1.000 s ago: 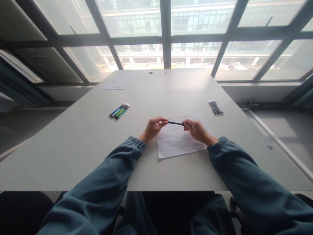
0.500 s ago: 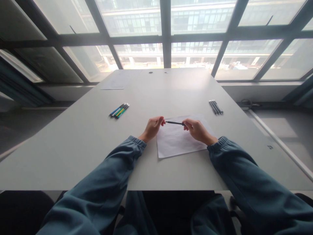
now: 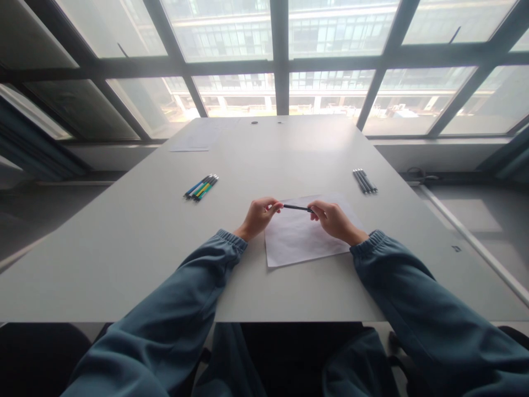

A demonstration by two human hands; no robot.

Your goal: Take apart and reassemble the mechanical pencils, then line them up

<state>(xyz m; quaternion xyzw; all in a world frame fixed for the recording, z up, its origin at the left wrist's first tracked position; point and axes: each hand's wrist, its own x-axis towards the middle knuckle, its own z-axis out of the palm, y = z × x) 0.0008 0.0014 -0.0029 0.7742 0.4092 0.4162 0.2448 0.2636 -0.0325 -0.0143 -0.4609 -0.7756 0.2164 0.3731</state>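
A dark, slim pen [image 3: 296, 208] is held level above a sheet of white paper [image 3: 306, 242], one end in each hand. My left hand [image 3: 258, 215] pinches its left tip between thumb and fingers. At the other end, my right hand [image 3: 334, 219] grips the pen with curled fingers, hiding that end. Both wrists rest by the sides of the paper, which lies slightly turned on the table.
On the white table [image 3: 144, 248], a row of coloured pens [image 3: 201, 188] lies to the left and a row of dark grey pens [image 3: 365, 181] to the right. Another paper sheet [image 3: 194, 138] is at the far left. Windows [image 3: 235, 91] stand beyond the table.
My left thumb and fingers have shifted slightly to the right and now close on the pen's left tip. My right hand and the pen have stayed nearly still.
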